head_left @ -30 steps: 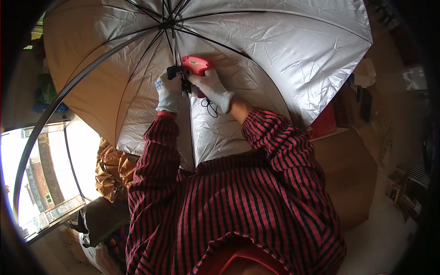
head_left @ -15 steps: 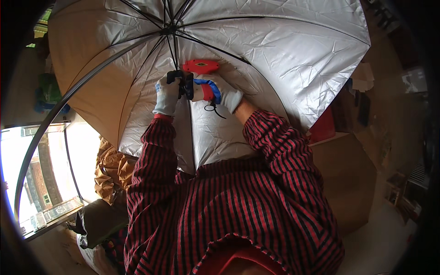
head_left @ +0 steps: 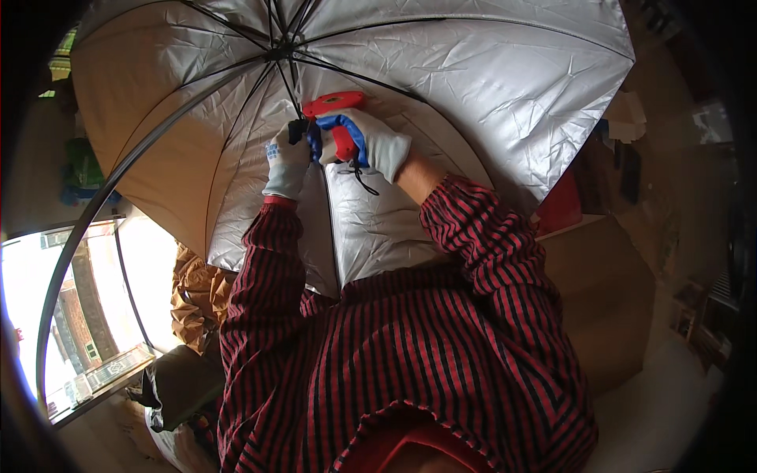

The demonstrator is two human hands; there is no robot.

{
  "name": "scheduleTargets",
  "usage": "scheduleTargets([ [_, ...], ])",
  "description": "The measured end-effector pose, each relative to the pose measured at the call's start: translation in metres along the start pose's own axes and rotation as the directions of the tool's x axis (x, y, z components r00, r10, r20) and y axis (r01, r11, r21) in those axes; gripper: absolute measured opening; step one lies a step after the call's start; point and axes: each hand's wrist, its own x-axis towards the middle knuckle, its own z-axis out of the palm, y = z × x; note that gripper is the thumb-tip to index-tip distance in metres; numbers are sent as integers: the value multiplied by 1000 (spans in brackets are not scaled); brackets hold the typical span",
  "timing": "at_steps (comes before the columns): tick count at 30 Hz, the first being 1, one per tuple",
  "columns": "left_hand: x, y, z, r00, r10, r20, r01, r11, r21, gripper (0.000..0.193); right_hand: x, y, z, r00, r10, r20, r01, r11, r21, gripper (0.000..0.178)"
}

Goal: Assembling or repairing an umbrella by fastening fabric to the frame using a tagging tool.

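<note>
An opened umbrella (head_left: 489, 87) with a silver inner side spreads before me, its black ribs meeting at a hub (head_left: 280, 54). My right hand (head_left: 378, 143), in a white and blue work glove, is closed around the grip of a red tagging gun (head_left: 334, 102). A thin black cord (head_left: 363, 181) dangles below that grip. Close beside the gun's front end, my left hand (head_left: 286, 164), gloved too, pinches something dark below the hub. Fingers and glove hide what it is. The gun's tip is too small to make out.
A curved black bar (head_left: 102, 180) arcs along the left, near a bright window-like opening (head_left: 95, 307). Crumpled brown material (head_left: 197, 296) and a dark bag (head_left: 181, 386) lie at the lower left. To the right stands a brown cardboard surface (head_left: 599, 299) beside a red object (head_left: 559, 210).
My right hand has moved left and slightly up with the tagging gun, closer to my left hand. The umbrella has shifted a little left and up in view.
</note>
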Motion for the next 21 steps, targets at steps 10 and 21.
scheduleTargets([
  [10, -8, -10, 3, 976, 187, -112, -146, 942, 302, 21, -13, -3, -2, 956, 265, -125, -197, 898, 392, 16],
  [21, 84, -10, -164, 862, 448, -236, -107, 617, 779, 34, -17, -7, 24, 962, 227, 155, -274, 834, 480, 30],
])
